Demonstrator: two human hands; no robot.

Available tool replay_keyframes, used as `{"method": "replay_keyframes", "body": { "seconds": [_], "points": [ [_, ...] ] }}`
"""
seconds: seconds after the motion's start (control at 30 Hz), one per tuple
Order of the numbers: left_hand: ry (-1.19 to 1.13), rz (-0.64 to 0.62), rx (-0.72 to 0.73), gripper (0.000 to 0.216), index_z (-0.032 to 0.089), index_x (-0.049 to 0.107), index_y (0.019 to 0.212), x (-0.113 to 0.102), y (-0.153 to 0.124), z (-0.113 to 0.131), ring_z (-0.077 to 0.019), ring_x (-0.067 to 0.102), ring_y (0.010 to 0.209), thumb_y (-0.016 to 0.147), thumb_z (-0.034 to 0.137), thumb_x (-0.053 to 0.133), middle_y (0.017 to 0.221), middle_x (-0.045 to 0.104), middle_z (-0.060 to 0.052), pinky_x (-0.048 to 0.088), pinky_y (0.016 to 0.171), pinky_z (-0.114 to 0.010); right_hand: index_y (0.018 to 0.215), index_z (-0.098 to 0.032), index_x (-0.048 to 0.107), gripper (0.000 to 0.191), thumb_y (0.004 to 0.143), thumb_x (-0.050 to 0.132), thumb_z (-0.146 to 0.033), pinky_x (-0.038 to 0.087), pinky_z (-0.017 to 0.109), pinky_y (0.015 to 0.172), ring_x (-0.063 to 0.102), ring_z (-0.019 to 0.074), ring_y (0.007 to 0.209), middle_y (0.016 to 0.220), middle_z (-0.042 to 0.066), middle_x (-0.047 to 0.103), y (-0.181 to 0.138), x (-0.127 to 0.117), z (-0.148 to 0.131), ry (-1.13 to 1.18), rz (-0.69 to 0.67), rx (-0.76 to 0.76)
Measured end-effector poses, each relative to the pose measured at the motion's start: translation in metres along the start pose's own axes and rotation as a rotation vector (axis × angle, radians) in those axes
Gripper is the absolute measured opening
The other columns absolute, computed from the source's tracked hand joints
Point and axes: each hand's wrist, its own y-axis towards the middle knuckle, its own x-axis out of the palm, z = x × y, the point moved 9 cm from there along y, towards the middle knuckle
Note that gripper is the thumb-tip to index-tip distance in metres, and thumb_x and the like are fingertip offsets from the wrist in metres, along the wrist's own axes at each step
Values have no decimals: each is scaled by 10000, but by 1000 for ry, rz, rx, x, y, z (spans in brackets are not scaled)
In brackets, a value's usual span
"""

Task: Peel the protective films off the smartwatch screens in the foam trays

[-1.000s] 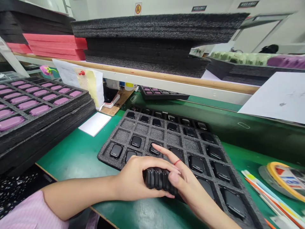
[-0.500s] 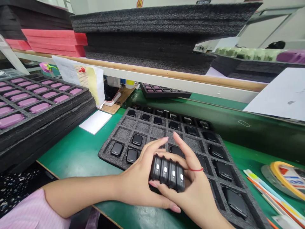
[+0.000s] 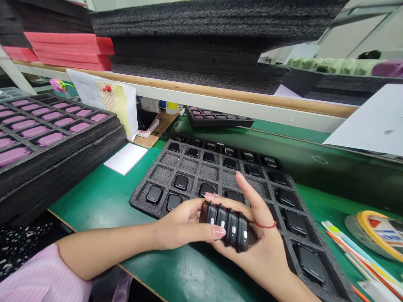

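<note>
A row of several black smartwatch bodies [image 3: 231, 230], pressed face to face, is held between my two hands above the near edge of the foam tray. My right hand [image 3: 262, 247] cradles the row from below and the right, its index finger raised. From the left, my left hand [image 3: 185, 226] grips the row's left end, thumb across the sides with the pale buttons and fingertips on top. Behind the hands lies the dark grey foam tray [image 3: 162, 173], with more black watch bodies in some pockets; a watch body [image 3: 181, 182] sits in its left part. My hands hide the tray's near middle.
At left stands a stack of foam trays [image 3: 103, 138] bearing purple pieces. A white pad [image 3: 126, 158] lies beside it on the green table [image 3: 94, 201]. At right are a yellow-rimmed tape roll [image 3: 379, 230] and thin strips. A shelf [image 3: 220, 94] with foam sheets spans the back.
My left thumb has come up onto the sides of the watch bodies, and the left fingers have closed over the top. The row has shifted slightly right. Another watch body now shows in the tray.
</note>
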Motion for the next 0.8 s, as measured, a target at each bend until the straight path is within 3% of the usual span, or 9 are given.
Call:
{"method": "replay_keyframes", "body": {
  "seconds": [0.07, 0.17, 0.33, 0.47, 0.67, 0.8],
  "points": [
    [1, 0, -7, 418, 141, 591, 1094, -1, -1, -3, -271, 630, 1095, 824, 394, 786, 1084, 646, -110, 482, 988, -428, 1587, -371, 239, 1010, 776, 841, -323, 594, 448, 1004, 697, 296, 1141, 1404, 85, 614, -1, -3, 4, -44, 6, 31],
    [14, 1, -22, 490, 158, 557, 1171, 0, -1, -5, -268, 611, 1132, 775, 279, 821, 1136, 620, -109, 473, 1006, -433, 1588, -364, 240, 1038, 754, 854, -430, 591, 454, 1008, 685, 313, 1160, 1577, 103, 416, -1, -4, 11, 6, 4, 90],
    [2, 46, -25, 538, 176, 573, 1137, 0, 4, -2, -236, 615, 1087, 689, 201, 870, 1101, 613, -82, 492, 963, -385, 1578, -281, 294, 1059, 718, 882, -470, 495, 495, 1122, 674, 309, 1182, 1244, 92, 715, 4, 0, 16, 109, 10, 113],
    [-2, -11, -6, 529, 178, 594, 1134, 6, 5, 1, -221, 631, 1020, 687, 212, 874, 1080, 633, -81, 507, 884, -345, 1583, -300, 274, 1083, 706, 898, -415, 517, 482, 1092, 660, 304, 1208, 1201, 76, 735, 5, 0, 20, 109, 9, 101],
    [105, 45, 13, 430, 176, 536, 1183, -5, -1, -1, -272, 565, 1185, 814, 298, 720, 1173, 595, -97, 443, 1030, -429, 1592, -302, 238, 1017, 771, 834, -371, 533, 482, 1068, 685, 284, 1166, 1148, 56, 752, 4, 1, 17, 53, 1, 53],
    [197, 85, -5, 410, 182, 520, 1135, -10, -1, -4, -292, 561, 1172, 776, 301, 679, 1133, 596, -89, 416, 1053, -459, 1586, -335, 238, 995, 776, 816, -328, 549, 459, 1046, 697, 271, 1145, 1182, 37, 743, 4, 2, 13, -13, -6, 31]
  ]
}}
